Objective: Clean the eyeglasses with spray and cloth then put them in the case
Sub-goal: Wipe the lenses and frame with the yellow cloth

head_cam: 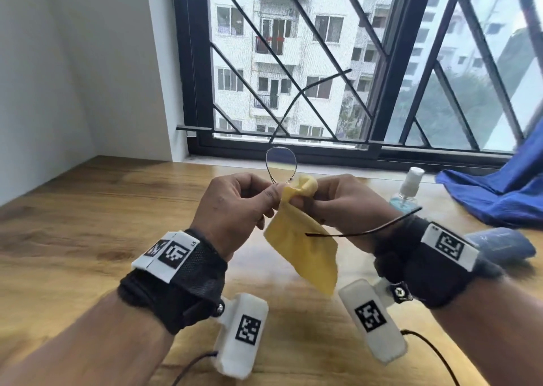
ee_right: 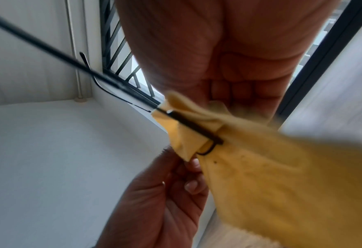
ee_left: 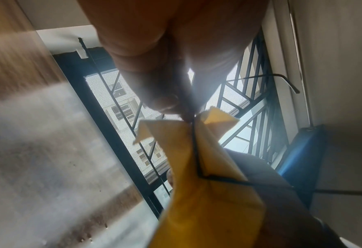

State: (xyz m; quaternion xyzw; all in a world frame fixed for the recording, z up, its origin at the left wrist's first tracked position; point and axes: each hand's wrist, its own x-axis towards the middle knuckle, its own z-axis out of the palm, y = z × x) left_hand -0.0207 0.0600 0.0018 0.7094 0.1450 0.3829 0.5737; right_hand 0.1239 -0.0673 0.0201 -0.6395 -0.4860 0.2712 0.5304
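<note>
Above the wooden surface (head_cam: pixel 88 215), the left hand (head_cam: pixel 235 206) pinches the eyeglasses (head_cam: pixel 280 165) at the bridge. To their right, the right hand (head_cam: pixel 338 206) rubs one lens inside the yellow cloth (head_cam: pixel 302 244); gentle pressure seems wise. Only the head view shows the spray bottle (head_cam: pixel 407 189) farther right.
</note>
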